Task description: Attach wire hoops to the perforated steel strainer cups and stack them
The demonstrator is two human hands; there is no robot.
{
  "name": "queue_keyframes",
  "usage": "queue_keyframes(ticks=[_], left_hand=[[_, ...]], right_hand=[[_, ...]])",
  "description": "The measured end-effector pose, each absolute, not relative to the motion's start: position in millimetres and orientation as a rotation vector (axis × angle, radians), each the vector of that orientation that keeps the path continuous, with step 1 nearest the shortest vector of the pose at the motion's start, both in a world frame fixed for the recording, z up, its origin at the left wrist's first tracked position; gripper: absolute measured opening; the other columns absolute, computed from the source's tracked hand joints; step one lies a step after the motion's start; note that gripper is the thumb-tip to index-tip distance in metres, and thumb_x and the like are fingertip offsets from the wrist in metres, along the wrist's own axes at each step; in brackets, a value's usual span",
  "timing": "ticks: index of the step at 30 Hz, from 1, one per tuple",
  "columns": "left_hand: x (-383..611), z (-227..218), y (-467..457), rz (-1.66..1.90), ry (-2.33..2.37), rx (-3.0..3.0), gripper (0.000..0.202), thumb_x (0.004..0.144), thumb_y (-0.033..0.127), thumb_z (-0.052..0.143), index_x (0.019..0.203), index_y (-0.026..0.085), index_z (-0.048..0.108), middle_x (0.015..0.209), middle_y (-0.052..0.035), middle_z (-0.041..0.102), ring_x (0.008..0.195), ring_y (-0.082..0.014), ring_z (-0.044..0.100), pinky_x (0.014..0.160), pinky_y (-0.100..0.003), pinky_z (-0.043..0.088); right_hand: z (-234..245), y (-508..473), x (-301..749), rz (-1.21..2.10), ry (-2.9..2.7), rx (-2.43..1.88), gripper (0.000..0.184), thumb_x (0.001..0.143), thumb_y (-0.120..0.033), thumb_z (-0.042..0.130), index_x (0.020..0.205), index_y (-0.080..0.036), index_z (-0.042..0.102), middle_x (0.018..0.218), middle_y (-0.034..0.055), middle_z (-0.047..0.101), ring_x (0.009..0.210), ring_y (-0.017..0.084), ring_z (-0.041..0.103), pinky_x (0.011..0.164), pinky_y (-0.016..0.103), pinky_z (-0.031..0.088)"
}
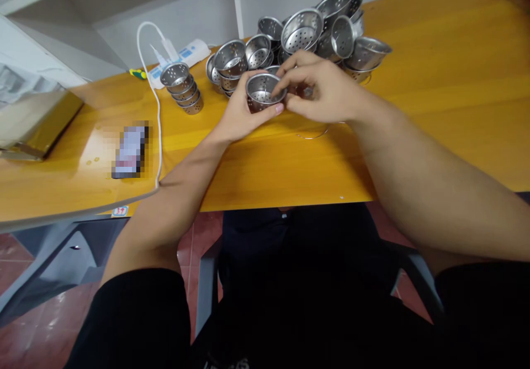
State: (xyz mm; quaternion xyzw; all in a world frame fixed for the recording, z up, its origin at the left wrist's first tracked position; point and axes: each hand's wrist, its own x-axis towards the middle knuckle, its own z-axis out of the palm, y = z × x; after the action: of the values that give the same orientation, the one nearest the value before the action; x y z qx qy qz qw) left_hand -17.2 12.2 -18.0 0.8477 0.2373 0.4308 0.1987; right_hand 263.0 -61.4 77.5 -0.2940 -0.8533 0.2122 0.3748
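Cup [260,94] in left hand [239,116], right hand [325,90] alongside

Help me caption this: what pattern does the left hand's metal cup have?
The perforated metal cup is dotted with small holes: head view.

On the table [439,98]: phone [131,152] at left; cup stack [181,87] behind it, rightward; cup pile [302,29] farther right, behind the held cup [257,95].

There's room to reach across the yellow wooden tabletop [451,82] on the right, but heaped silver perforated metal cups [301,33] block the back.
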Motion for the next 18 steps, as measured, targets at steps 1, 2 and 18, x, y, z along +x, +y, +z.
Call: queue_keyframes(ticks=[1,2,18], left_hand=[[-15.4,-17.1,9.3,1.210,0.652,2.358,0.113,0.109,0.111,0.070,0.183,0.031,0.042,0.165,-0.0150,0.069,0.154,-0.0367,0.080,0.137,-0.058,0.064],[-13.6,-15.9,5.7,1.205,0.649,2.345,0.112,0.112,0.109,0.069,0.186,0.032,0.038,0.165,-0.0152,0.068,0.154,-0.0360,0.080,0.135,-0.057,0.066],[-17.4,6.9,-16.8,1.162,0.798,2.068,0.057,0.117,0.048,0.097,0.163,0.034,0.067,0.142,-0.0118,0.083,0.118,-0.0245,0.087,0.090,-0.035,0.076]], right_hand=[[79.7,-61.2,265.2,0.550,-2.180,-0.735,0.018,0.100,-0.030,0.101,0.116,-0.034,0.095,0.146,0.0111,0.080,0.104,0.031,0.077,0.095,0.051,0.073],[82.6,-61.3,267.9,0.557,-2.174,-0.718,0.018,0.098,-0.030,0.101,0.115,-0.033,0.094,0.144,0.0111,0.080,0.099,0.028,0.076,0.094,0.049,0.073],[130.2,-62.1,339.1,0.443,-2.310,-1.356,0.016,0.094,-0.037,0.086,0.106,-0.027,0.083,0.104,0.0096,0.077,0.090,0.028,0.070,0.088,0.046,0.054]])
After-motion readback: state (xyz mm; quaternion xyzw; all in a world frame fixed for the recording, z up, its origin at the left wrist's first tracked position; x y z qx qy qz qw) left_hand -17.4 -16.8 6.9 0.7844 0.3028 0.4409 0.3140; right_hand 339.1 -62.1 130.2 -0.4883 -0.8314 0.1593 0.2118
